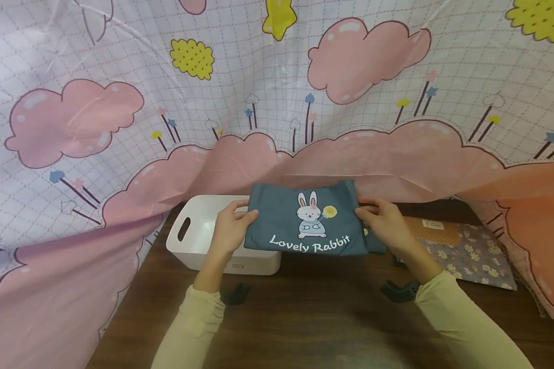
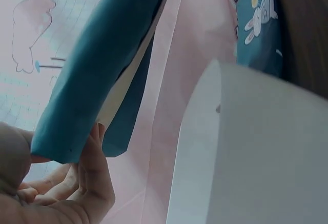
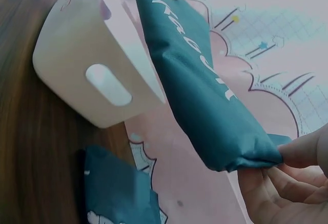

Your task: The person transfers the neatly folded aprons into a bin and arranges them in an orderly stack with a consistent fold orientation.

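A folded dark teal cloth (image 1: 277, 215), printed with a white rabbit and the words "Lovely Rabbit", is held up level between both hands. My left hand (image 1: 231, 225) pinches its left edge, thumb in front and fingers behind. At the opposite edge, my right hand (image 1: 383, 220) pinches it the same way. Seen from the left wrist, the cloth (image 2: 97, 75) hangs as layers with a pale inner side. Below and behind its left part stands a white plastic bin (image 1: 196, 220) with oval handle holes. Another teal rabbit-print cloth (image 3: 115, 188) lies on the table, mostly hidden in the head view.
On the right of the brown wooden table (image 1: 304, 318) lies a grey floral cloth (image 1: 475, 256) with an orange patch. Dark curved pieces (image 1: 399, 291) show beneath the wrists. A patterned pink and white curtain (image 1: 258, 92) encloses the back and sides.
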### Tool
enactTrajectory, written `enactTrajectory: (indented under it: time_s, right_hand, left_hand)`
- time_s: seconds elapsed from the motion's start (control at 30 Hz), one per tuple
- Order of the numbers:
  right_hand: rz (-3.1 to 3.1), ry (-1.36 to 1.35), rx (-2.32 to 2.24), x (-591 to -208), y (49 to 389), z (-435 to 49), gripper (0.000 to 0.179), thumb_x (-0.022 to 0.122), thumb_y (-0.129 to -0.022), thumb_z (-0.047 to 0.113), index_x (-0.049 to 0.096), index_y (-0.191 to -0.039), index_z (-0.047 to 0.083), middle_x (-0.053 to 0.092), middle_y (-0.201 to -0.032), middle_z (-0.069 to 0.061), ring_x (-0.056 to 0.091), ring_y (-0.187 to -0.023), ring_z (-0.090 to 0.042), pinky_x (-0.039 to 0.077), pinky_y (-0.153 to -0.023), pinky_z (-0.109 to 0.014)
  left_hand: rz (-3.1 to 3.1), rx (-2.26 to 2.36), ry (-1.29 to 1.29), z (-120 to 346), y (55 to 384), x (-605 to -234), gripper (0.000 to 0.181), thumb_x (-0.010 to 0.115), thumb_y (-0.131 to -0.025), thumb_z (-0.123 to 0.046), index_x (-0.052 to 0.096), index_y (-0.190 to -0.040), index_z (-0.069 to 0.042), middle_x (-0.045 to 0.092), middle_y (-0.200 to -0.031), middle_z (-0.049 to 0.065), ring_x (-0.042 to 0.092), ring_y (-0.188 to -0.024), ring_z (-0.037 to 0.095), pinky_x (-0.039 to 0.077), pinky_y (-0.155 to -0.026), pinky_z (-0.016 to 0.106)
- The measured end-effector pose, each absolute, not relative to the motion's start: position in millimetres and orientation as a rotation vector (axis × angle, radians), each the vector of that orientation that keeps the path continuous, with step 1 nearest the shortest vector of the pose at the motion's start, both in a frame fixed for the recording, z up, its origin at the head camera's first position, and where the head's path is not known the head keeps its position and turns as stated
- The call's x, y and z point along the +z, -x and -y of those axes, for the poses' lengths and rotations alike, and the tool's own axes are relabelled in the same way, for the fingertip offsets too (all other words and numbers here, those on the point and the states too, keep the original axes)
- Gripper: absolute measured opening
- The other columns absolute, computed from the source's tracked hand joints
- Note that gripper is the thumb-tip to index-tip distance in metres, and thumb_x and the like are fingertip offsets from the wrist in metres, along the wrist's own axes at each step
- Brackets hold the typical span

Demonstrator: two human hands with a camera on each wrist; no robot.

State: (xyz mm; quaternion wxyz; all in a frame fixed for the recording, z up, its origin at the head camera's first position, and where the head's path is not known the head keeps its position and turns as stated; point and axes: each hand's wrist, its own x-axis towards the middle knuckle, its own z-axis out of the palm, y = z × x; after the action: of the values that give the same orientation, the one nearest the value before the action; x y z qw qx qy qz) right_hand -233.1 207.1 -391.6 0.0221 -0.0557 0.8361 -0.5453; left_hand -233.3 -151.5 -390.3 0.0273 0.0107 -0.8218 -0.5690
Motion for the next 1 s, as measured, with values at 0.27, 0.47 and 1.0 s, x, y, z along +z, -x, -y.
enactTrajectory:
  time_s: [0.27, 0.47, 1.0]
  right_hand:
    - [-2.549, 0.243, -1.731, -388, 242, -187, 0.052, 0.056, -0.105, 0.02, 0.043, -0.151, -0.002, 0.06, -0.138, -0.028, 0.062, -0.092, 0.001, 0.055, -0.077, -0.02]
    - [-2.532, 0.265, -1.741, -393, 248, -175, 0.05, 0.057, -0.105, 0.017, 0.044, -0.149, -0.002, 0.061, -0.138, -0.027, 0.066, -0.111, -0.019, 0.057, -0.081, -0.02]
    - [-2.341, 0.316, -1.831, -400, 264, -135, 0.05, 0.055, -0.105, 0.012, 0.042, -0.151, -0.002, 0.056, -0.142, -0.029, 0.065, -0.119, -0.033, 0.058, -0.097, -0.042]
  left_hand:
    - [2.516, -1.751, -0.091, 174, 235, -387, 0.046, 0.068, -0.099, -0.027, 0.057, -0.141, -0.012, 0.074, -0.118, 0.021, 0.075, -0.094, 0.025, 0.057, -0.074, 0.028]
    - [2.538, -1.742, -0.157, 186, 237, -382, 0.046, 0.067, -0.099, -0.03, 0.057, -0.142, -0.016, 0.074, -0.121, 0.018, 0.074, -0.097, 0.025, 0.056, -0.076, 0.029]
    - [2.532, -1.631, -0.249, 226, 238, -371, 0.046, 0.068, -0.099, -0.031, 0.059, -0.142, -0.017, 0.073, -0.123, 0.019, 0.072, -0.095, 0.022, 0.055, -0.074, 0.028]
